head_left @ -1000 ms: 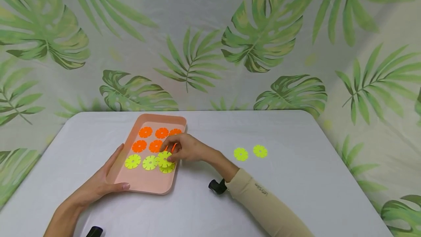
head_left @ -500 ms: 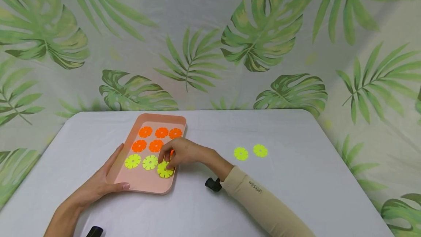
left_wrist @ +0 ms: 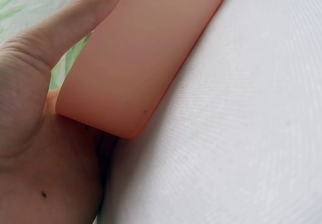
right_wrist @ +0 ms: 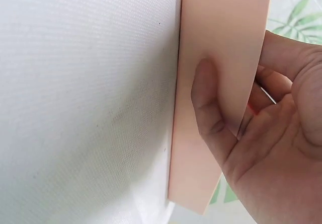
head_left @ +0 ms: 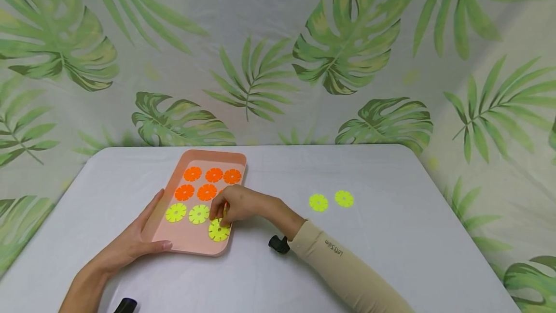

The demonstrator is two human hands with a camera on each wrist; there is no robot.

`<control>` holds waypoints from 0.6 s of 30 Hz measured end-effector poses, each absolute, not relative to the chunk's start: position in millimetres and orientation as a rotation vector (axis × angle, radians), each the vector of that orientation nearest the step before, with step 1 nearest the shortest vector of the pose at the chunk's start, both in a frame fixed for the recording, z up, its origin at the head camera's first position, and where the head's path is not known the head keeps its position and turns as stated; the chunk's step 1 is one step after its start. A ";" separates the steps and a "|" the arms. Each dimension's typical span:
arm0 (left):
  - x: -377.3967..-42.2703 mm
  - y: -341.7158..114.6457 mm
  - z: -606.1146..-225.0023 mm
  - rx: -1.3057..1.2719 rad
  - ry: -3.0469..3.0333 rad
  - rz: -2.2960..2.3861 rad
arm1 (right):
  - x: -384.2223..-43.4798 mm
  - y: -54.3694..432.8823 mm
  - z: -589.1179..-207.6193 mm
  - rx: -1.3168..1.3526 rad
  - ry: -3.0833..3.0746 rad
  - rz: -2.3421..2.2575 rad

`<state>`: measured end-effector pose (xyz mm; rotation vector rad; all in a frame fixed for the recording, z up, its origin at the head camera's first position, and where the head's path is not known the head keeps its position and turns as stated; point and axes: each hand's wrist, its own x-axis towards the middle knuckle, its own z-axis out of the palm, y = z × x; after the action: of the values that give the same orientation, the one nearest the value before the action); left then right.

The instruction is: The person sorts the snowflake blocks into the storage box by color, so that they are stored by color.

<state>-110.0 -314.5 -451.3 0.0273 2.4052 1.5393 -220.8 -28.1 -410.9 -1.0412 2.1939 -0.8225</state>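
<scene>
A pink rectangular tray (head_left: 187, 238) lies on the left half of the table. My left hand (head_left: 134, 243) grips its near left corner, thumb along the near wall, fingers along the left side. My right hand (head_left: 245, 204) reaches over the tray's right wall and pinches a yellow-green notched plastic disc (head_left: 218, 232) at its far edge. More yellow-green shows between those fingers. In the right wrist view, the little finger (right_wrist: 205, 88) touches the tray's outer wall. Two yellow-green discs (head_left: 199, 214) lie left of the right hand; orange discs (head_left: 206, 192) fill the rows beyond, one partly hidden.
Two loose yellow-green discs (head_left: 319, 202) lie on the white-covered table (head_left: 369, 255) to the right of the tray. A leaf-patterned cloth (head_left: 260, 62) hangs behind the table. A black wrist-camera piece (head_left: 278, 244) sticks out beside the right sleeve.
My right hand has moved slightly toward the near side, bringing the yellow-green disc nearer the tray's near end. The far right orange disc is uncovered. The left hand and tray stay put.
</scene>
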 end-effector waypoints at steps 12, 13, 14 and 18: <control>-109.3 -315.9 -452.2 0.053 2.411 1.562 | -221.0 -22.1 -411.5 -1.068 2.186 -0.907; -109.3 -315.9 -452.2 0.054 2.409 1.563 | -221.5 -21.4 -411.6 -1.073 2.185 -0.914; -109.3 -315.9 -452.2 0.055 2.408 1.563 | -221.9 -20.6 -411.6 -1.079 2.186 -0.920; -109.0 -316.1 -451.9 0.056 2.406 1.559 | -225.3 -15.9 -411.9 -1.093 2.167 -0.962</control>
<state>-109.0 -316.1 -451.9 0.0560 2.4058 1.5593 -225.3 -15.9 -411.9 -1.0928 2.1667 -0.9619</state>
